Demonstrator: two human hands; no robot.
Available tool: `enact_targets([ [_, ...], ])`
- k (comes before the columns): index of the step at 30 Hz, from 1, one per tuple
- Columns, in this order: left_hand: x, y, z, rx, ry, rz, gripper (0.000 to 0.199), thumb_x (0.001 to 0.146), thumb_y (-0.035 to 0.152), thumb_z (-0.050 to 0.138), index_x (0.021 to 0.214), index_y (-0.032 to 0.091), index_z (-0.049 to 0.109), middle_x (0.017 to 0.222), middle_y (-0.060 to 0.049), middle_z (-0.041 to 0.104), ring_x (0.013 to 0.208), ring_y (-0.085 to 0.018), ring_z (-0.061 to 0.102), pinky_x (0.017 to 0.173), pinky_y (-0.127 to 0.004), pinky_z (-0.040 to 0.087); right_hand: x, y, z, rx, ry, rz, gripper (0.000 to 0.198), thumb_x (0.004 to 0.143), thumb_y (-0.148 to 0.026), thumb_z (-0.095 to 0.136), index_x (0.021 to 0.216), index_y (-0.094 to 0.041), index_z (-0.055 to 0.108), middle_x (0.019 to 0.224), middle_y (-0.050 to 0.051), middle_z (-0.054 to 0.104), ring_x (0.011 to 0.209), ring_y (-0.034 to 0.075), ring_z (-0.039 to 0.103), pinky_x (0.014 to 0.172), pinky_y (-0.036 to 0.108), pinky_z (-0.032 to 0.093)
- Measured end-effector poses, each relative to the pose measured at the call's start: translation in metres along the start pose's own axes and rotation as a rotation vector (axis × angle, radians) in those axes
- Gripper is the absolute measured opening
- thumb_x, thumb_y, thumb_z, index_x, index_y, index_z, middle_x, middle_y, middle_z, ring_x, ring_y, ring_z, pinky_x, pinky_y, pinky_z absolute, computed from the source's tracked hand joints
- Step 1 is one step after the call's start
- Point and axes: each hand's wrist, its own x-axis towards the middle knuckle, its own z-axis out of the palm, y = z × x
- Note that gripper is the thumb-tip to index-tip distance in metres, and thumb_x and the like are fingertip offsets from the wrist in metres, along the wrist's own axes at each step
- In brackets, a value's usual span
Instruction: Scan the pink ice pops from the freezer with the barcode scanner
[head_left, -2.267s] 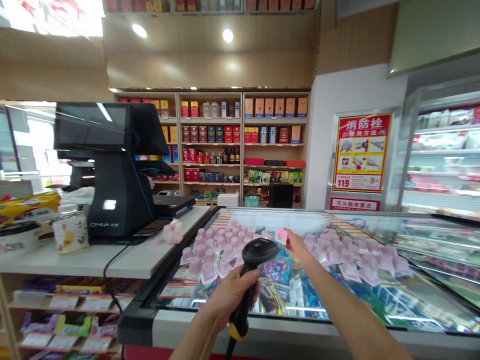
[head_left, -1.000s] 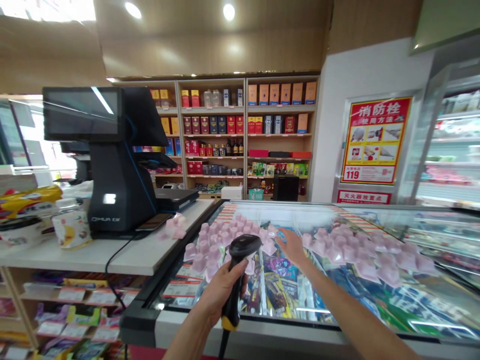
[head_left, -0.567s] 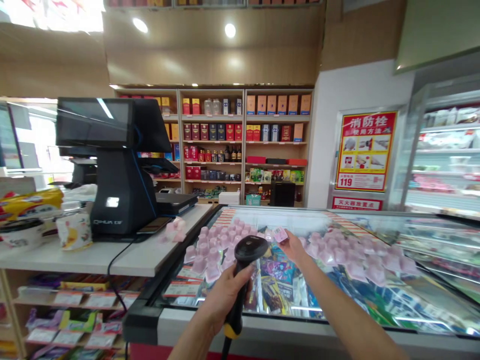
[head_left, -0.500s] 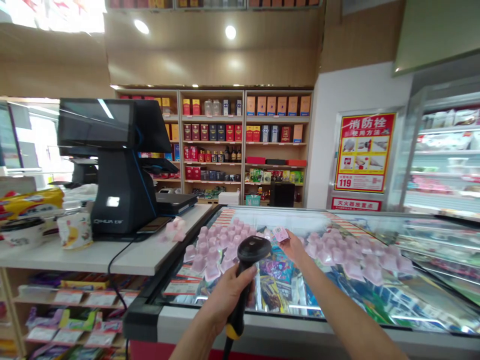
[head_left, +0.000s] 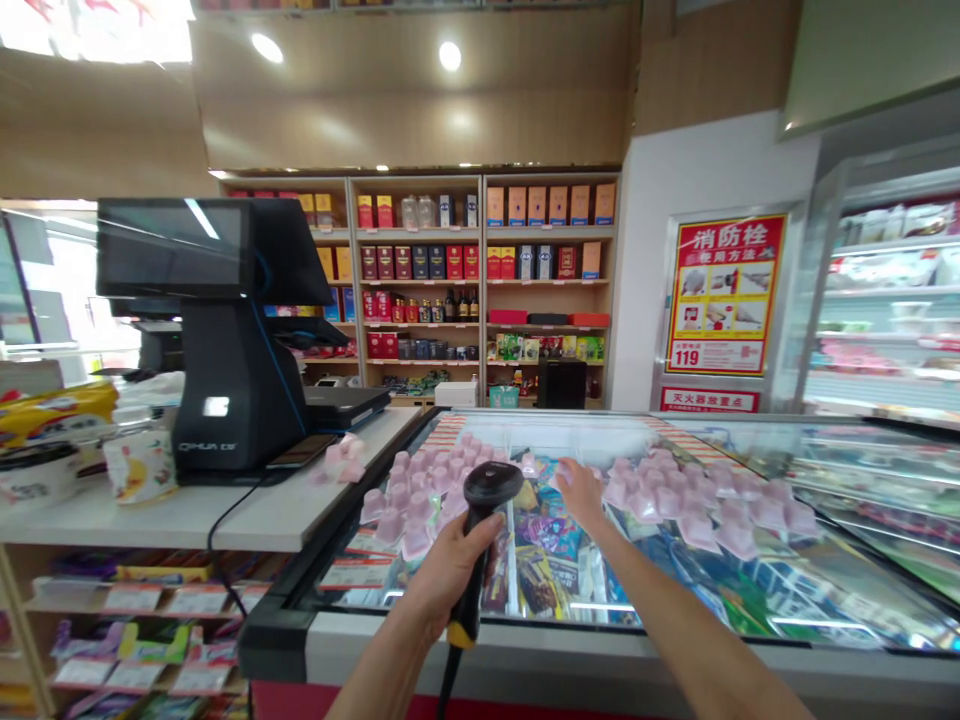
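Observation:
My left hand (head_left: 465,560) is wrapped round the handle of a black barcode scanner (head_left: 491,484) with a yellow band near its base. The scanner's head is tilted up over the front part of the glass-topped freezer (head_left: 637,650). Farther in, my right hand (head_left: 581,495) is low over the glass, its fingers curled on a small pink plastic cup (head_left: 558,478) that they mostly hide. Several upturned pink cups stand in a left group (head_left: 416,490) and a right group (head_left: 697,500) on the glass. Colourful packets (head_left: 544,575) show beneath it.
At left, a black till terminal (head_left: 232,370) stands on a white counter (head_left: 255,525), with pink cups (head_left: 341,458) near the counter's edge. A cable (head_left: 214,540) hangs down the counter front. Shelves of boxes (head_left: 420,262) line the back; an open chiller (head_left: 885,300) stands at right.
My right hand has turned over and lowered toward the glass; the pink cup's labelled face no longer shows. The scanner has shifted slightly left in view, and so has the whole scene.

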Motion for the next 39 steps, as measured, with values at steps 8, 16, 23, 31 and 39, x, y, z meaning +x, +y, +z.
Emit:
enact_targets([
  [8, 0.015, -0.01, -0.024, -0.016, 0.093, -0.005, 0.027, 0.067, 0.042, 0.052, 0.069, 0.016, 0.046, 0.05, 0.005, 0.048, 0.043, -0.006, 0.042, 0.043, -0.018, 0.032, 0.014, 0.04, -0.016, -0.857, 0.004, -0.282, 0.025, 0.074, -0.022, 0.042, 0.095, -0.021, 0.056, 0.09, 0.006, 0.059, 0.096, 0.023, 0.041, 0.077, 0.037, 0.023],
  [16, 0.03, -0.015, -0.035, -0.036, 0.103, -0.037, 0.026, 0.066, 0.041, 0.054, 0.068, 0.016, 0.045, 0.051, 0.005, 0.048, 0.043, -0.006, 0.043, 0.044, -0.019, 0.033, 0.033, 0.036, -0.008, -0.89, 0.133, -0.316, 0.029, 0.074, -0.024, 0.041, 0.1, -0.019, 0.054, 0.108, 0.009, 0.052, 0.1, 0.025, 0.039, 0.082, 0.04, 0.024],
  [23, 0.036, -0.015, -0.039, -0.051, 0.095, -0.069, 0.027, 0.065, 0.041, 0.054, 0.067, 0.016, 0.045, 0.049, 0.006, 0.046, 0.042, -0.006, 0.041, 0.043, -0.019, 0.032, 0.047, 0.027, 0.066, -0.48, -0.33, -0.372, 0.037, 0.067, -0.013, 0.041, 0.102, -0.017, 0.055, 0.108, 0.008, 0.053, 0.102, 0.018, 0.044, 0.088, 0.03, 0.03],
  [31, 0.023, -0.003, -0.024, -0.037, 0.018, -0.042, 0.028, 0.064, 0.043, 0.054, 0.066, 0.017, 0.045, 0.05, 0.005, 0.046, 0.042, -0.007, 0.042, 0.044, -0.02, 0.032, 0.04, 0.03, 0.036, 0.629, -0.144, 0.333, 0.02, 0.066, -0.026, 0.046, 0.083, -0.019, 0.056, 0.059, -0.001, 0.058, 0.055, 0.013, 0.053, 0.054, 0.027, 0.042],
  [39, -0.002, 0.002, -0.003, -0.075, -0.031, -0.02, 0.032, 0.062, 0.046, 0.055, 0.069, 0.017, 0.043, 0.05, 0.005, 0.046, 0.042, -0.006, 0.04, 0.043, -0.02, 0.03, 0.008, -0.001, 0.022, 1.054, -0.222, 0.498, 0.006, 0.067, -0.023, 0.05, 0.071, -0.019, 0.054, 0.054, -0.001, 0.057, 0.05, 0.011, 0.053, 0.049, 0.024, 0.042],
])
